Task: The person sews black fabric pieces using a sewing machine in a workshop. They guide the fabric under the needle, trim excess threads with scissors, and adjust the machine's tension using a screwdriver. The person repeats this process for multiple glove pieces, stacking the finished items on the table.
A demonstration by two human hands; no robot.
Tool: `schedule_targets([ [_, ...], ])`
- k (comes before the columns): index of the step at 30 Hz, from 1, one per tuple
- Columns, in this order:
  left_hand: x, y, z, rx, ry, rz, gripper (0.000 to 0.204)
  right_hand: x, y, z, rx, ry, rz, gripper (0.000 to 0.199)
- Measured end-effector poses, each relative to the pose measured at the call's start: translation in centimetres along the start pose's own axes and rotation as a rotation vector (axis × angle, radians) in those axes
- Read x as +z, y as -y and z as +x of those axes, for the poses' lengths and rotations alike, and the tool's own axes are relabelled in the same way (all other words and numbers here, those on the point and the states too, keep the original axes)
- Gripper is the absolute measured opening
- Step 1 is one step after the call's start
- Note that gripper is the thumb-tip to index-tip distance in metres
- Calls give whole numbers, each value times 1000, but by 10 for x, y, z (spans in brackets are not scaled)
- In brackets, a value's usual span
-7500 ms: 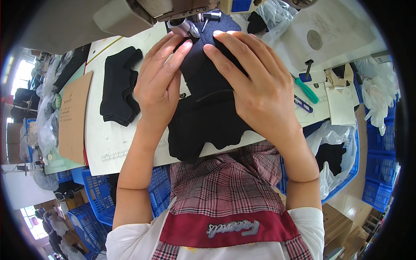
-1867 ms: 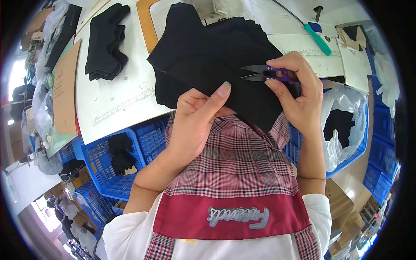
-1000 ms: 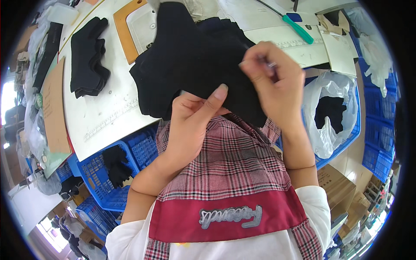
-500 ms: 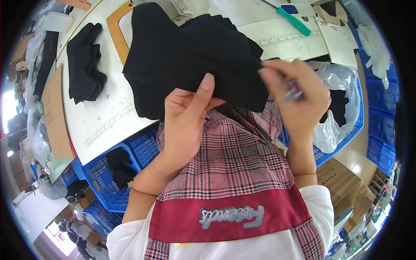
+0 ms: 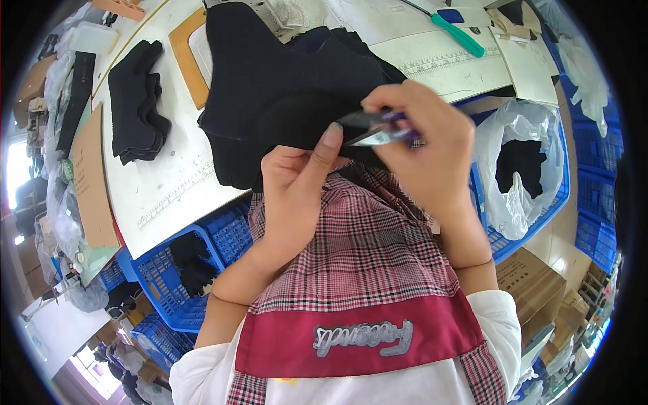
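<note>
Fingers (image 5: 320,159) of L hand (image 5: 295,192) are clamped on near edge of blk fabric (image 5: 283,84), spread over wht table (image 5: 182,181) edge, w/ snips (image 5: 379,138) gripped in R hand (image 5: 433,145), blades nr L thumb (image 5: 329,140)

White worktable (image 5: 185,145), top marked. Left: pile of wavy-edged dark cut pieces (image 5: 137,104), stacked flat. Ruler scale (image 5: 177,194) along near left edge; second scale (image 5: 452,61) at right. Green-handled screwdriver (image 5: 459,36) beyond that one. Centre: black fabric (image 5: 283,84) across near edge; how much rests on the top, unclear
</note>
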State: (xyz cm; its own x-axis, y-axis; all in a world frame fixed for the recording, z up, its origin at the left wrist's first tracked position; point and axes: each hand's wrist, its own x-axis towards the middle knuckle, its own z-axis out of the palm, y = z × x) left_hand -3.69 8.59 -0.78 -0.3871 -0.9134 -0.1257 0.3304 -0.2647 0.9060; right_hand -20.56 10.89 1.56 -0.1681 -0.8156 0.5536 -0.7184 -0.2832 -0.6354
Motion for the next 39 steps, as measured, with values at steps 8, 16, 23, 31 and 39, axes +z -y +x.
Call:
schedule_targets([
  [8, 2, -10, 7, -89, -3, -179, 20, -39, -51, -3, 470, -39, 1201, 22],
  [16, 6, -10, 5, -53, -13, -195, 20, -23, -21, -11, 77, -15, 138, 30],
  [23, 10, -8, 5, -87, -41, -183, 20, -11, -14, -23, 5, -102, 32, 28],
  [31, 12, -7, 5, -100, -39, -161, 22, -8, -31, -24, -22, -291, 100, 24],
  [39, 15, -4, 3, -101, -20, -168, 19, 2, -13, -11, -37, -170, 113, 25],
])
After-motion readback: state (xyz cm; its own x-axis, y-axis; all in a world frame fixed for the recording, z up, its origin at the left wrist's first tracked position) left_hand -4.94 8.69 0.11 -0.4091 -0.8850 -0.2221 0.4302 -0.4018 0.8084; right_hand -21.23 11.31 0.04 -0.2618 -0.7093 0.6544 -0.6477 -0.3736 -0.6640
